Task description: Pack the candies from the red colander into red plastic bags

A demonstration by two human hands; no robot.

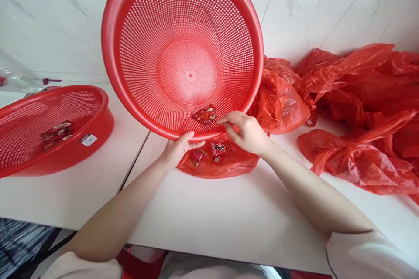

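Note:
A large red mesh basket is tilted with its opening toward me. My left hand grips its lower rim, thumb on the inner side and fingers beneath. Inside, near the lower rim, lies a dark red packet. My right hand is just right of that packet at the rim, fingers curled together; whether they hold anything is hidden. Below the basket, an open red plastic bag lies on the table with small packets on it, among them a red one with black lettering.
On the left stands a second red basket with several packets inside. Red plastic bags are heaped at the right. The white table meets a tiled wall at the back.

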